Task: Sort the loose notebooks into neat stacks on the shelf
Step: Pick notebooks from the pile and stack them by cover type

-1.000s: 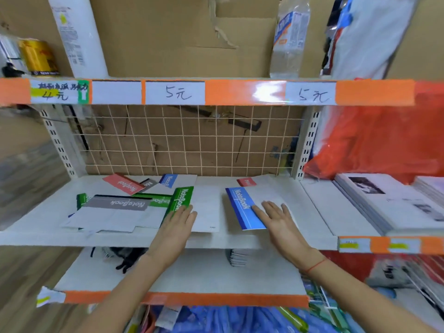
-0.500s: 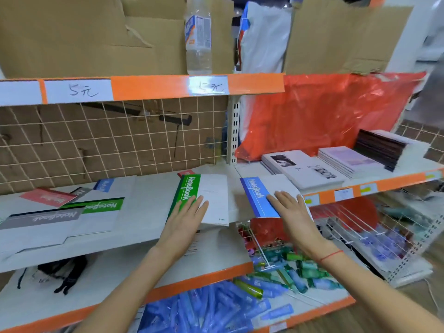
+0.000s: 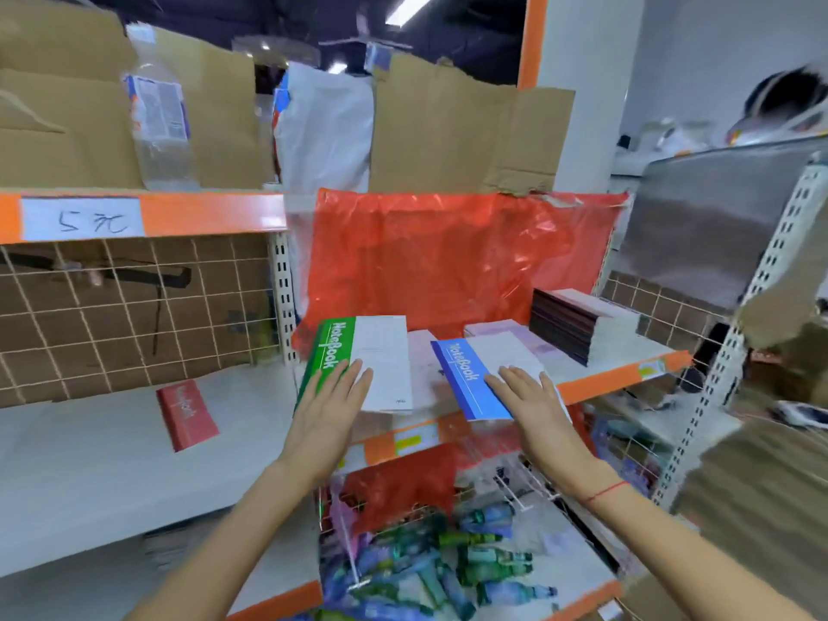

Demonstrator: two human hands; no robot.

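Left fingers point(image 3: 354, 374) extended straight and close together, laid flat on the cover of the green notebook point(image 3: 358, 360), clamping nothing. Right fingers point(image 3: 515, 380) likewise straight, slightly spread, pressed flat on the blue notebook point(image 3: 470, 374). Left hand point(image 3: 329, 405) and right hand point(image 3: 533, 410) positioned palm down, side by side, well apart from each other. Both notebooks located at the front of the right-hand shelf point(image 3: 618, 374), overhanging its orange edge, spines to the left. Observed behind them: 1 dark stack of books point(image 3: 578, 322) on the same shelf, against a red plastic sheet point(image 3: 448, 253). Observed on the left-hand shelf point(image 3: 89, 454): 1 red notebook point(image 3: 186, 414), lying alone and tilted. Noted on the right wrist: a thin red string point(image 3: 605, 491). Noted below: a wire basket of bottles point(image 3: 439, 553). Noted above: a plastic bottle point(image 3: 157, 118) against cardboard.
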